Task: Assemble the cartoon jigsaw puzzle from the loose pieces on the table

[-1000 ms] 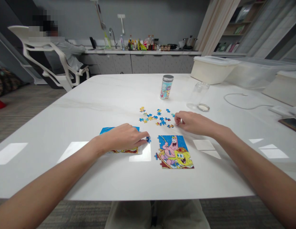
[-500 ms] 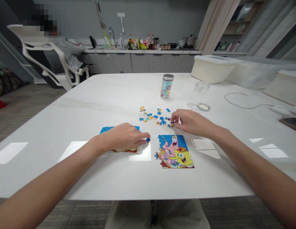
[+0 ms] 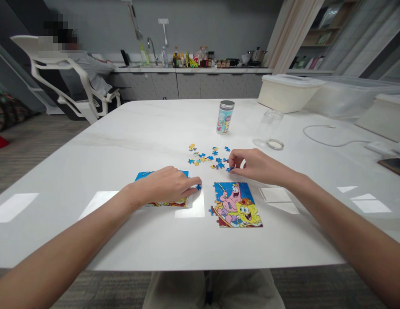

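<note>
Between the thumb and forefinger of my left hand (image 3: 172,184) is a small blue puzzle piece (image 3: 199,187). That hand hovers over a joined puzzle section (image 3: 145,174) and hides most of it. My right hand (image 3: 248,163) pinches a dark blue puzzle piece (image 3: 231,168) at the right edge of the loose puzzle pieces (image 3: 219,160), which lie scattered on the white table. Nearer me, between the two forearms, lies a second joined section (image 3: 236,206) with a pink starfish and a yellow sponge figure; its left edge is jagged.
Behind the loose pieces stands a printed tin (image 3: 224,118) with a silver lid. To its right are a clear jar (image 3: 271,124), a ring-shaped lid (image 3: 275,144), a cable (image 3: 319,137) and plastic bins (image 3: 288,92). A person sits in a white chair (image 3: 83,86) at far left.
My right hand has drawn slightly left, with its fingers pinching a piece at the pile's edge. The left hand has barely shifted, its piece a touch further left.
</note>
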Demonstrator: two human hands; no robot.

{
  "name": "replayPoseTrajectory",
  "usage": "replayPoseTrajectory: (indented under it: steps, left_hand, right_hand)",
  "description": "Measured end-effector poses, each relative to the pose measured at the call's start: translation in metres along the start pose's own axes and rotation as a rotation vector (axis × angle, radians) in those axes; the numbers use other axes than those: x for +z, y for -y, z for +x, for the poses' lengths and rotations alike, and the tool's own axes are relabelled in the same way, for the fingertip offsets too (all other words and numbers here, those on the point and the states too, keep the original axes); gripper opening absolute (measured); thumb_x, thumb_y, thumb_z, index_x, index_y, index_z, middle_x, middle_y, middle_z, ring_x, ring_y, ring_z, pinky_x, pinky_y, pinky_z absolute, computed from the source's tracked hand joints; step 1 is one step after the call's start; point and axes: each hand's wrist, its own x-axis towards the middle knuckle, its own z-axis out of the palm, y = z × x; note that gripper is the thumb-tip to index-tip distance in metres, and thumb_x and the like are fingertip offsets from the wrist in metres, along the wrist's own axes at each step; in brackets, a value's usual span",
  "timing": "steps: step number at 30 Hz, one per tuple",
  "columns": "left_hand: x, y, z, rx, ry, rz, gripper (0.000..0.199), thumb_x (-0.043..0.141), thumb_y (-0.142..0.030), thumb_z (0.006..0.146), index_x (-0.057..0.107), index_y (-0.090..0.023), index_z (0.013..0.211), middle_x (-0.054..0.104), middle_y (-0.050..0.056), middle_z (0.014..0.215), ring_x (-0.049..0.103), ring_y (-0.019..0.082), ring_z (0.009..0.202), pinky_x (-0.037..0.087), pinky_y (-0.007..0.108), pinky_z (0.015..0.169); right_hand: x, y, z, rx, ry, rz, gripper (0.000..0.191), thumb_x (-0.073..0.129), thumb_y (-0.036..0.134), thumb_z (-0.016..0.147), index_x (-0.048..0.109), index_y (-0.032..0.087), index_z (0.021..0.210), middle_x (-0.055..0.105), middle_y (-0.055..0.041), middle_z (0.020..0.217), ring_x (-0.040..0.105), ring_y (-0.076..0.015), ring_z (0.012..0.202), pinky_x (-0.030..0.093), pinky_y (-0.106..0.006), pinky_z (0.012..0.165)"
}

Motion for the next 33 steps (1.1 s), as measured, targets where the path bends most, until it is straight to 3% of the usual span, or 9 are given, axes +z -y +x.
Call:
replayPoseTrajectory:
  steps: [8, 14, 21, 33]
  left_hand:
    - [0.000, 0.001, 0.000, -0.018, 0.004, -0.026, 0.027, 0.038, -0.031, 0.094, 0.058, -0.022, 0.109, 0.054, -0.002, 0.051, 0.045, 0.011, 0.039, 0.020, 0.028, 0.045]
    - [-0.001, 0.004, -0.002, -0.029, -0.014, 0.000, 0.026, 0.037, -0.025, 0.093, 0.058, -0.022, 0.108, 0.053, -0.002, 0.049, 0.042, 0.011, 0.038, 0.016, 0.029, 0.045]
    - [-0.010, 0.000, -0.002, -0.009, -0.034, 0.020, 0.020, 0.037, -0.019, 0.088, 0.056, -0.019, 0.080, 0.047, -0.004, 0.046, 0.032, 0.009, 0.034, 0.014, 0.031, 0.043]
    - [-0.008, -0.001, -0.001, 0.011, -0.041, -0.005, 0.019, 0.039, -0.020, 0.089, 0.056, -0.020, 0.082, 0.050, -0.004, 0.048, 0.034, 0.011, 0.037, 0.013, 0.031, 0.045]
  right_hand:
    - [0.002, 0.003, 0.004, 0.082, 0.108, 0.465, 0.016, 0.064, 0.024, 0.070, 0.062, 0.019, 0.085, 0.070, -0.0030, 0.079, 0.067, -0.0175, 0.076, 0.052, -0.031, 0.070]
    - [-0.002, 0.010, 0.003, 0.159, 0.154, 0.604, 0.022, 0.071, 0.024, 0.066, 0.065, 0.018, 0.086, 0.070, -0.0034, 0.081, 0.067, -0.0160, 0.073, 0.054, -0.030, 0.068]
    - [0.003, 0.011, 0.004, 0.195, 0.166, 0.663, 0.022, 0.073, 0.024, 0.065, 0.068, 0.017, 0.085, 0.071, -0.0050, 0.084, 0.067, -0.0168, 0.077, 0.055, -0.031, 0.071]
    - [0.004, 0.008, 0.005, 0.153, 0.143, 0.545, 0.021, 0.068, 0.026, 0.070, 0.068, 0.018, 0.089, 0.070, -0.0055, 0.088, 0.064, -0.0181, 0.082, 0.052, -0.028, 0.064]
